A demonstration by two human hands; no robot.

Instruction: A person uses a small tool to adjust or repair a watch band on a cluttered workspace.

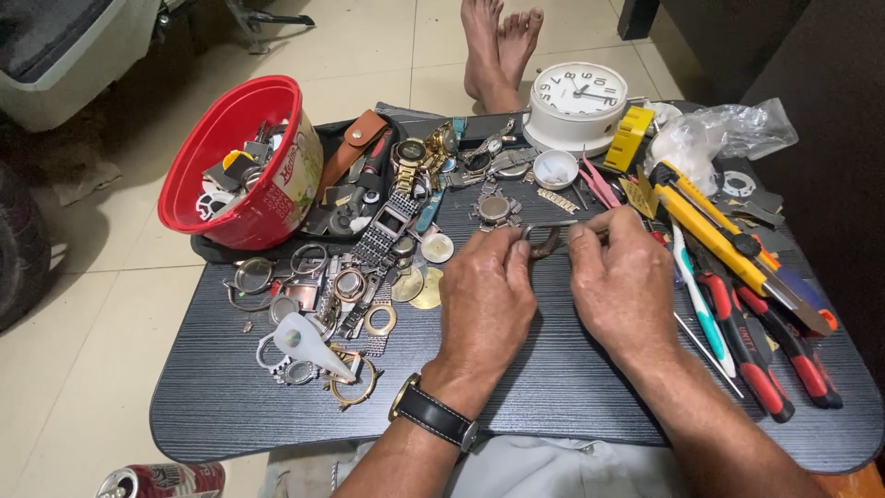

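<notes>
Pinched between the fingertips of the left hand (486, 293) and the right hand (625, 281), a small metal watch part (546, 238) is held crosswise above the table (553, 387).

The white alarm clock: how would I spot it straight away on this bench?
Start at the dark lap table and go to its far edge, right of centre. The white alarm clock stands there beside a yellow block, the only large round white dial among small metal watch parts.
</notes>
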